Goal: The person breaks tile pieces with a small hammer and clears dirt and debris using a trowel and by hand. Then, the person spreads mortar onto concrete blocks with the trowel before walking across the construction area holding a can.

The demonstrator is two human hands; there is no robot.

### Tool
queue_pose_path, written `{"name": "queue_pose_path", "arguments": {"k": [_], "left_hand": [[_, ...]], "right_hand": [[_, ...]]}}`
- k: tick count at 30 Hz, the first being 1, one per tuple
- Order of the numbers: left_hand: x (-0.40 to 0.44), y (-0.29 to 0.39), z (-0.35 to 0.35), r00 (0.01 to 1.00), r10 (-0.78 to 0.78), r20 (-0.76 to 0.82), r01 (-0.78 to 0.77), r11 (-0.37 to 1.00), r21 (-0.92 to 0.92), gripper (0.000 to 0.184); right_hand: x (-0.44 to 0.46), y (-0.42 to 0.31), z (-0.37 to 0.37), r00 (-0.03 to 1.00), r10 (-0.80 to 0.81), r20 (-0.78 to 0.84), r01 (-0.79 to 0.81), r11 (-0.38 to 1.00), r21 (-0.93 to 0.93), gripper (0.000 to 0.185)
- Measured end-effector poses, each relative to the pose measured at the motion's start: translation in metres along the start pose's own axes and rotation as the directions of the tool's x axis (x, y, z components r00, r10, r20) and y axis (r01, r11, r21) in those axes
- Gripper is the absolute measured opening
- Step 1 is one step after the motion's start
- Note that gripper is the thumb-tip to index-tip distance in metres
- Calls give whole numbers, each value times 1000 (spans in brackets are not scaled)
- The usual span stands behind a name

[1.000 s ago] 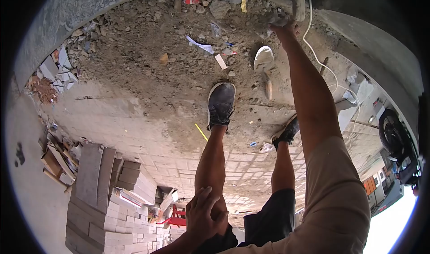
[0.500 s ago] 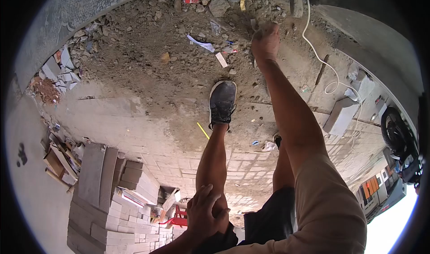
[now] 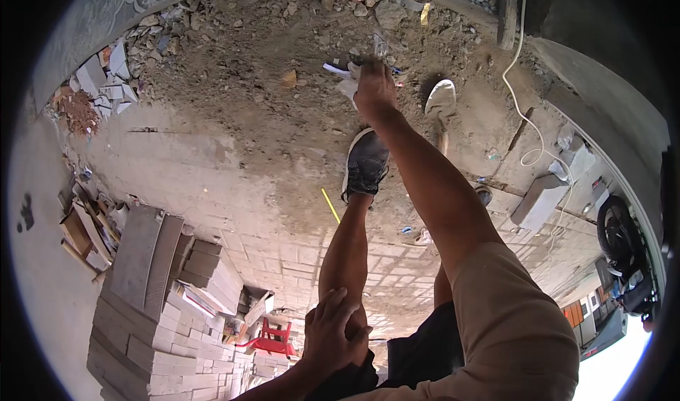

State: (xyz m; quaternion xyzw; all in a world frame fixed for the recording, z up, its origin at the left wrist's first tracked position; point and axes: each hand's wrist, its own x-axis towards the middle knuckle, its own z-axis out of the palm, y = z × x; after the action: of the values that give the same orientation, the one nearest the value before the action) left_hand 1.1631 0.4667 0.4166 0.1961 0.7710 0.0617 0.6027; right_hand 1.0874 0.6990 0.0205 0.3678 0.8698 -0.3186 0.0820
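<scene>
My right hand (image 3: 375, 89) is reaching down to the dirt past the shoe (image 3: 365, 162), its fingers closed. A pale scrap (image 3: 347, 88) shows at the fingers' left side; its kind is unclear. Touching or just behind the fingertips is a white paper strip (image 3: 336, 69). To the right of the hand lies a pale, rounded blade-like thing (image 3: 442, 96) with a narrow stem, partly hidden by my forearm. My left hand (image 3: 331, 332) rests over my bent knee, fingers spread along it and holding nothing.
Loose soil and rubble (image 3: 248, 68) cover the ground ahead. Broken tiles (image 3: 106, 82) are heaped at left. A white cable (image 3: 515, 93) runs down the right side near a grey block (image 3: 540, 201). Stacked blocks (image 3: 134, 330), a red chair (image 3: 273, 339) and a motorcycle wheel (image 3: 618, 235) stand farther off.
My right hand has moved left, from the bare soil to the paper scraps. The rounded blade-like thing now shows where the hand was. My left hand stays on the knee. The view has shifted slightly.
</scene>
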Motion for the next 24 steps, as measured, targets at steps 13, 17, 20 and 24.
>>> {"name": "queue_pose_path", "arguments": {"k": [13,17,20,24], "left_hand": [[-1,-3,-16,1000,25,-17,-26,998,-64,48],[0,-5,-16,999,42,-33,-44,996,-81,47],[-1,-5,-15,999,38,-32,-41,995,-88,47],[-1,-3,-15,999,23,-30,-25,996,-83,46]], "right_hand": [[49,8,-79,974,16,-226,-11,1000,23,36],[71,20,-100,931,191,-311,-87,944,320,42],[115,31,-102,908,408,-100,-250,716,652,47],[145,35,-93,946,307,104,-324,901,287,41]]}}
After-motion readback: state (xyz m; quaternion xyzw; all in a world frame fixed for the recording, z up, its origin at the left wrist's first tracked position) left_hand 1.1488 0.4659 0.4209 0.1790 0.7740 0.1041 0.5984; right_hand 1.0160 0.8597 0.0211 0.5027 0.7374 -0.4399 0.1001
